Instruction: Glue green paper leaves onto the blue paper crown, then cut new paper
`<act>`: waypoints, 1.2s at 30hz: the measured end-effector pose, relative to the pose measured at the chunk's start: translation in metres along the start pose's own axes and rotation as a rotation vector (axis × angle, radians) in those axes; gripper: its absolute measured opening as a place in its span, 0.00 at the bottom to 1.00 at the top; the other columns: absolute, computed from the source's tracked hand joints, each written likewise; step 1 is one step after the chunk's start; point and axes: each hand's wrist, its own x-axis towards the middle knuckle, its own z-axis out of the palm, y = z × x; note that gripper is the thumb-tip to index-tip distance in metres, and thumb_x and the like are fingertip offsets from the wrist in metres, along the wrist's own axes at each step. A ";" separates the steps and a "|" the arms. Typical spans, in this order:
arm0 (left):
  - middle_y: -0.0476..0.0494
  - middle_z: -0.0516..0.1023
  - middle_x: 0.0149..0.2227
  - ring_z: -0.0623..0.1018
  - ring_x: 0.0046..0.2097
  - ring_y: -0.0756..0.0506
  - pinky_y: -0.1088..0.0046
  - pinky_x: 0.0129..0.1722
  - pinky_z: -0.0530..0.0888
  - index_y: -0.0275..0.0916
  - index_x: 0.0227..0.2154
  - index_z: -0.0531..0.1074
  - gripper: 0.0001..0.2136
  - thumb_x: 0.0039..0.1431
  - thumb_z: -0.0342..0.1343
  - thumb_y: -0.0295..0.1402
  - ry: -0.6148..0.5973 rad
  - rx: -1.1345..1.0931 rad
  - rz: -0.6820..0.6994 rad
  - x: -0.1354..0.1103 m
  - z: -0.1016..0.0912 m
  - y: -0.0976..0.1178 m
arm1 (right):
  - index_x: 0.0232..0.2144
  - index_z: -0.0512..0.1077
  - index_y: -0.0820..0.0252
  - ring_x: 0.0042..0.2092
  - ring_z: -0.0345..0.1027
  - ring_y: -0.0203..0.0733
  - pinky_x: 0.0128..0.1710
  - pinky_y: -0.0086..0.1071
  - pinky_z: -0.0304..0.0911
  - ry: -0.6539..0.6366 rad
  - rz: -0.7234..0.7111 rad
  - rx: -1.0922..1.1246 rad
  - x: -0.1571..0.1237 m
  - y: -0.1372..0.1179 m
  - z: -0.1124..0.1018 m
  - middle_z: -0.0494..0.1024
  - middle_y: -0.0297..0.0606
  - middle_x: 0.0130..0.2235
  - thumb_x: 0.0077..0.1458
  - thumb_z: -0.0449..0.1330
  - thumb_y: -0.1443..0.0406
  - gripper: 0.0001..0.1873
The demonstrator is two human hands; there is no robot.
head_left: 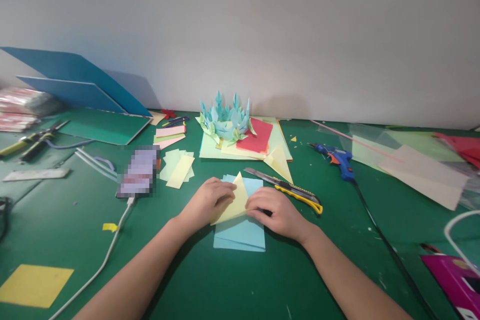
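Between my hands is a pale yellow sheet of paper [233, 208], folded to a triangle with its peak pointing away from me. It lies over light blue paper sheets [240, 237] on the green table. My left hand [210, 201] is closed on the triangle's left side, its fingertips pressed to the paper. On the right side, my right hand [275, 210] has its fingers curled together at the edge of the same paper. A yellow-handled box cutter [288, 190] lies just beyond my right hand.
A blue and green folded-paper crown [225, 122] stands on stacked coloured sheets [210, 150] at the back. Left are a phone [138, 172] with a white cable, paper strips [180, 172] and pliers [35, 142]. Right are a blue glue gun [341, 160] and its black cord [390, 245].
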 end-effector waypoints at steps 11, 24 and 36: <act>0.43 0.79 0.35 0.76 0.37 0.45 0.69 0.38 0.70 0.41 0.36 0.75 0.17 0.63 0.42 0.40 -0.099 -0.296 -0.263 -0.005 -0.023 0.002 | 0.22 0.66 0.58 0.30 0.62 0.39 0.31 0.32 0.57 0.037 0.332 -0.044 0.008 0.001 0.013 0.69 0.33 0.23 0.53 0.59 0.68 0.09; 0.47 0.75 0.34 0.74 0.33 0.49 0.72 0.35 0.71 0.39 0.36 0.72 0.09 0.52 0.52 0.25 -0.163 -0.114 -0.204 -0.003 -0.019 0.008 | 0.41 0.67 0.58 0.29 0.62 0.37 0.30 0.30 0.56 0.043 0.467 -0.029 0.010 -0.001 0.015 0.67 0.29 0.25 0.50 0.57 0.72 0.15; 0.43 0.73 0.38 0.75 0.38 0.49 0.73 0.38 0.71 0.38 0.37 0.77 0.14 0.58 0.45 0.23 -0.164 -0.034 0.032 -0.005 -0.016 0.003 | 0.37 0.67 0.57 0.26 0.61 0.36 0.28 0.28 0.56 0.083 0.480 -0.049 0.014 -0.001 0.017 0.68 0.27 0.23 0.48 0.58 0.71 0.12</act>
